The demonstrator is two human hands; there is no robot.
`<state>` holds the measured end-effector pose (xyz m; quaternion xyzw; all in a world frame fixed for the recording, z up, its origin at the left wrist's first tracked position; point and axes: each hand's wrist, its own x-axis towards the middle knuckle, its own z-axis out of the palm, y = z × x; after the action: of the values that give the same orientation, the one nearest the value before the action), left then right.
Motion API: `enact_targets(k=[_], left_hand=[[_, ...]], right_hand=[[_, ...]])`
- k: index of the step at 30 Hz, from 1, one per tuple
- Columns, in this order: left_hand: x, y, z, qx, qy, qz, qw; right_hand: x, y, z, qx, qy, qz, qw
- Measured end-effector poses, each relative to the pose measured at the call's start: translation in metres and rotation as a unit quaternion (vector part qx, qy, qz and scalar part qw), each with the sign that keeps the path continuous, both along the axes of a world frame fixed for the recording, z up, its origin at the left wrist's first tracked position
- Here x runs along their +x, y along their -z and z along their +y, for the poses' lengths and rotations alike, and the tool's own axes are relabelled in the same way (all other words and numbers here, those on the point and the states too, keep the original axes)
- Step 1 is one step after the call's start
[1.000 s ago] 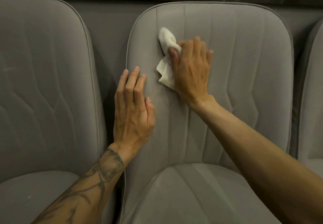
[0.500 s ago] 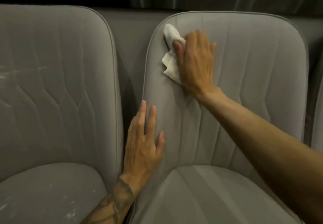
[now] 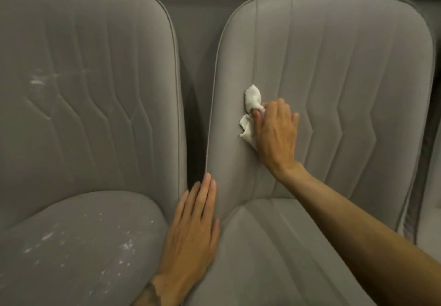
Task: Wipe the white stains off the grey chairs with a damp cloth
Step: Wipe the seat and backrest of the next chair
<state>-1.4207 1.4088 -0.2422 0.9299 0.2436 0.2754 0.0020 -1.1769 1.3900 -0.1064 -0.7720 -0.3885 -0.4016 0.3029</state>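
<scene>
Here, the right hand (image 3: 274, 131) grips a crumpled white cloth (image 3: 252, 101) with thumb and curled fingers, pressing it on the right grey chair (image 3: 346, 66), near the backrest's left edge at mid-height; part of the cloth is hidden under the palm; the left hand (image 3: 193, 229) lies flat, fingers straight and together, on that chair's lower left edge where backrest meets seat; the left grey chair (image 3: 95, 55), cut off at the left, bears white stains (image 3: 125, 244) on its seat and blurred smears on its backrest; a wrist tattoo (image 3: 149, 293) is cropped, its design unclear.

Right hand (image 3: 274, 133) with white cloth (image 3: 253, 98) against backrest of right grey chair (image 3: 358, 66)
</scene>
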Motion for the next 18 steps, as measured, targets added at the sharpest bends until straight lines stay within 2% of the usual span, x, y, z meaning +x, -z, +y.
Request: enact_targets(k=[3, 5, 7, 9, 10, 12, 15, 18], left_hand=[[-0.028, 0.016, -0.013, 0.004, -0.011, 0.081, 0.997], [-0.037, 0.018, -0.019, -0.006, -0.022, 0.113, 0.993], [-0.039, 0.016, -0.024, -0.013, -0.029, 0.128, 0.991], [-0.039, 0.014, -0.027, -0.014, -0.035, 0.131, 0.991], [-0.039, 0.014, -0.028, -0.014, -0.037, 0.129, 0.991], [-0.039, 0.015, -0.029, -0.012, -0.04, 0.131, 0.99], [-0.039, 0.017, -0.032, -0.008, -0.051, 0.135, 0.989], [-0.038, 0.015, -0.034, -0.017, -0.053, 0.146, 0.988]], right_hand=[[-0.028, 0.038, -0.01, -0.027, -0.038, 0.029, 0.998], [-0.043, 0.08, -0.028, -0.138, -0.066, 0.049, 0.987], [-0.057, 0.125, -0.054, -0.265, -0.135, 0.081, 0.951], [-0.06, 0.146, -0.072, -0.323, -0.207, 0.118, 0.916], [-0.055, 0.146, -0.074, -0.343, -0.21, 0.104, 0.91], [-0.039, 0.136, -0.072, -0.375, -0.177, 0.087, 0.906], [-0.03, 0.129, -0.072, -0.373, -0.119, 0.123, 0.912], [-0.066, 0.135, -0.079, -0.364, -0.171, 0.188, 0.896]])
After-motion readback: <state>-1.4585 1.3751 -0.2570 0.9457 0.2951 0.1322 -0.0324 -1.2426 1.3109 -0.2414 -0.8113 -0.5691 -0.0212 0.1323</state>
